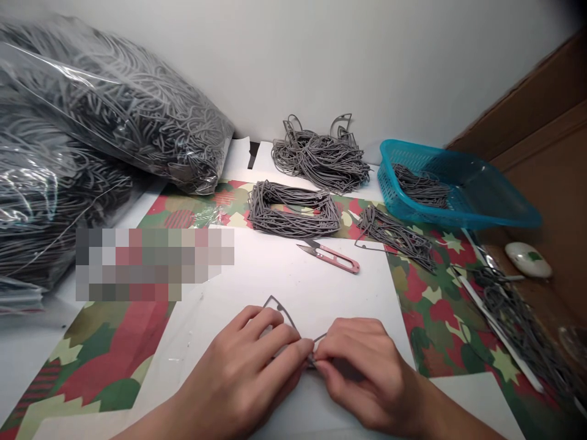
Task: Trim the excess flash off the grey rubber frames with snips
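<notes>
Gray rubber cord (280, 310) lies right at your hands, low in the view, over a white paper sheet (257, 275). It is bent into a pointed loop. Its long axis slants from a corner at the far left, down behind your left fingers, to the spot where your fingertips meet, and the corner points forward and to the left, away from you. A short length sticks out to the right of that spot.

Your left hand (238, 366) is closed around the cord and sits nearer the corner. Your right hand (367, 373) is closed too, pinching the cord from the other side. Your fingers hide exactly how the cord runs between them.

Ahead of your hands, red-handled thread snips (330, 258) lie on the sheet with their blades pointing left. Beyond them are a squared bundle of cord (293, 211) and a loose heap of cord (321, 160). A blue plastic basket (458, 211) holds more, and stuffed clear bags (119, 98) fill the left side.
</notes>
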### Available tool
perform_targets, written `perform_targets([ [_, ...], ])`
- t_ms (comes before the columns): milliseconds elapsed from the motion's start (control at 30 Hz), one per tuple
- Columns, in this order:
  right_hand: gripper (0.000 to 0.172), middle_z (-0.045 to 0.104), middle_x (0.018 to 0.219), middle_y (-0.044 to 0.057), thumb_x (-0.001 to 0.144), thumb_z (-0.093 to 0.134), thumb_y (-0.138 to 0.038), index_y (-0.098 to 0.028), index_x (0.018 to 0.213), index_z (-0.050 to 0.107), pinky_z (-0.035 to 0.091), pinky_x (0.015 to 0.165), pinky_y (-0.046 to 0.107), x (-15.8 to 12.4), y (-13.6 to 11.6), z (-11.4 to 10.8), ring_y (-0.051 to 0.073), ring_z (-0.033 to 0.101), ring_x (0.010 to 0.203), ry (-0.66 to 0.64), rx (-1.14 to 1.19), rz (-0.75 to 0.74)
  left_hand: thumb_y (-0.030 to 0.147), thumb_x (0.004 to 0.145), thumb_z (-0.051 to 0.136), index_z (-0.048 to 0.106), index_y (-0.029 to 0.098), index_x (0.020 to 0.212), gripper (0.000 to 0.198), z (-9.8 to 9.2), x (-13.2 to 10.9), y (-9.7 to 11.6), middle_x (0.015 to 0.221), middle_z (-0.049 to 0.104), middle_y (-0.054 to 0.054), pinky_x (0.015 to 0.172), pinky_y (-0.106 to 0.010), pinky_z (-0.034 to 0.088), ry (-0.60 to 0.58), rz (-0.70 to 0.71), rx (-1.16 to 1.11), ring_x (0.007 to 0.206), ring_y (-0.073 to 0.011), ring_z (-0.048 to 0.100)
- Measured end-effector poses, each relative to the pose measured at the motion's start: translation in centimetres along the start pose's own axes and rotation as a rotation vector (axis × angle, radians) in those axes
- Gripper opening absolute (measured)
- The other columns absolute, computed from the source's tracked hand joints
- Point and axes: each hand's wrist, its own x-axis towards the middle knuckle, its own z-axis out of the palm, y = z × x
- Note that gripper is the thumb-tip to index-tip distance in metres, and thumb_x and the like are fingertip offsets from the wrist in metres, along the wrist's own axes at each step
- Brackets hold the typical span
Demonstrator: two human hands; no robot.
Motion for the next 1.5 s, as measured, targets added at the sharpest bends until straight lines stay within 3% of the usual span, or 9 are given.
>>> perform_targets([
  [233, 0.010, 0.062, 0.063, 0.000, 0.085, 0.051, -0.010, -0.017, 0.083, 0.059, 0.045, 0.056, 0.019, 0.1, -0.8, 0.2, 0.009, 0.054, 0.056, 0.097, 0.143, 0.106, 0.029, 0.094, 0.052, 0.060, 0.012, 0.104, 0.022, -0.2, 0.4, 0.4, 0.086, 0.071, -0.008, 0.069, -0.035, 0.046, 0.117, 0.033, 0.074, 0.078, -0.0214, 0.058],
  [400, 0.009, 0.057, 0.057, -0.002, 0.082, 0.055, -0.015, -0.016, 0.075, 0.060, 0.044, 0.052, 0.015, -0.2, -1.6, 0.8, 0.007, 0.051, 0.050, 0.098, 0.309, 0.343, 0.017, 0.093, 0.054, 0.060, 0.013, 0.092, 0.007, 0.1, 0.2, 0.6, 0.080, 0.070, -0.005, 0.069, -0.032, 0.045, 0.138, 0.003, 0.031, 0.075, -0.0194, 0.055],
  [567, 0.011, 0.046, 0.051, -0.005, 0.083, 0.056, -0.022, -0.017, 0.074, 0.061, 0.041, 0.049, 0.017, -0.2, -1.6, 0.9, 0.007, 0.043, 0.047, 0.064, 0.443, 0.541, 0.011, 0.090, 0.055, 0.061, 0.012, 0.093, 0.007, 0.1, 0.3, 0.7, 0.078, 0.069, -0.004, 0.068, -0.030, 0.044, 0.128, -0.025, -0.009, 0.076, -0.0185, 0.052],
  [967, 0.018, 0.046, 0.056, -0.005, 0.088, 0.055, -0.031, -0.018, 0.079, 0.063, 0.035, 0.051, 0.020, -0.4, -1.0, 0.4, 0.008, 0.042, 0.053, 0.025, 0.484, 0.593, 0.008, 0.091, 0.052, 0.063, 0.012, 0.098, 0.013, 0.4, -0.1, 0.4, 0.077, 0.070, -0.004, 0.068, -0.031, 0.043, 0.161, -0.011, 0.022, 0.074, -0.0182, 0.052],
  [1133, 0.018, 0.052, 0.061, -0.004, 0.093, 0.052, -0.030, -0.019, 0.081, 0.060, 0.037, 0.049, 0.020, -0.2, 0.3, -0.3, 0.009, 0.045, 0.053, 0.189, 0.220, 0.562, 0.007, 0.090, 0.054, 0.062, 0.012, 0.094, 0.010, 0.3, -0.2, 0.2, 0.075, 0.068, -0.003, 0.066, -0.031, 0.041, 0.175, -0.026, 0.003, 0.073, -0.0176, 0.051],
  [1267, 0.009, 0.060, 0.078, 0.002, 0.091, 0.051, -0.016, -0.017, 0.091, 0.060, 0.044, 0.064, 0.026, 0.0, 2.0, -0.8, 0.014, 0.054, 0.070, 0.346, -0.327, 0.311, 0.007, 0.090, 0.053, 0.062, 0.013, 0.092, 0.010, -0.1, 0.1, 0.2, 0.073, 0.068, -0.003, 0.065, -0.030, 0.042, 0.158, -0.025, 0.036, 0.071, -0.0172, 0.052],
  [1367, 0.025, 0.057, 0.106, 0.011, 0.090, 0.051, -0.016, -0.017, 0.115, 0.059, 0.046, 0.081, 0.037, 0.1, 2.9, -1.1, 0.024, 0.052, 0.096, 0.284, -0.626, 0.231, 0.008, 0.091, 0.052, 0.062, 0.013, 0.089, 0.011, -0.5, 0.3, 0.1, 0.070, 0.067, -0.002, 0.064, -0.030, 0.043, 0.144, -0.015, 0.078, 0.069, -0.0168, 0.053],
  [1433, 0.036, 0.050, 0.117, 0.013, 0.091, 0.051, -0.020, -0.019, 0.127, 0.054, 0.045, 0.087, 0.042, 0.2, 3.1, -1.2, 0.028, 0.047, 0.106, 0.189, -0.689, 0.279, 0.009, 0.091, 0.052, 0.062, 0.013, 0.088, 0.011, -0.6, 0.3, 0.1, 0.070, 0.067, -0.002, 0.064, -0.030, 0.043, 0.139, -0.010, 0.095, 0.069, -0.0168, 0.053],
  [1500, 0.033, 0.048, 0.118, 0.014, 0.092, 0.051, -0.022, -0.018, 0.124, 0.054, 0.045, 0.089, 0.044, 0.2, 3.2, -1.2, 0.029, 0.045, 0.110, 0.136, -0.671, 0.325, 0.009, 0.091, 0.053, 0.062, 0.013, 0.088, 0.011, -0.6, 0.3, 0.0, 0.070, 0.068, -0.002, 0.064, -0.030, 0.044, 0.132, -0.007, 0.103, 0.069, -0.0171, 0.053],
])
